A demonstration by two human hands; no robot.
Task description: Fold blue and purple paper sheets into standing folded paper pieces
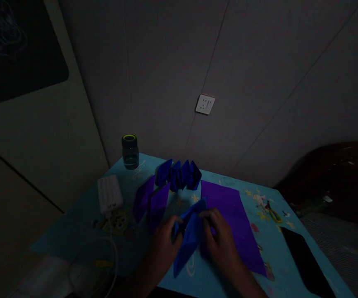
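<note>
From the head camera, the only view I have, the room is very dim. My left hand (163, 242) and right hand (220, 240) meet over a folded piece of blue paper (188, 240) lying on the light blue patterned tabletop (73, 236), near its front edge. Both hands have their fingers curled onto the paper, the left pinching its left flank and the right pressing the upper right fold; I read both as gripping it, though the dark blurs the fingertips.

I judge this paper to be light and thin, stiff only along its creases, easily crumpled or torn, and a little slippery on the smooth top. The best hold looks to be at the folded edges, pinched gently from both sides, not on the flat faces.

Under the right hand lies a flat sheet of purple paper (231, 215). Behind the hands stands a row of finished blue folded paper pieces (179, 174), with two purple folded panels (151, 200) beside them. Further left are a white power bank (109, 193) with a white cable (110, 252), and a small glass jar with a yellow-rimmed dark lid (130, 151). To the right lie a black phone (306, 260) and small yellow-handled scissors (272, 212). A white wall socket (205, 104) sits above.
</note>
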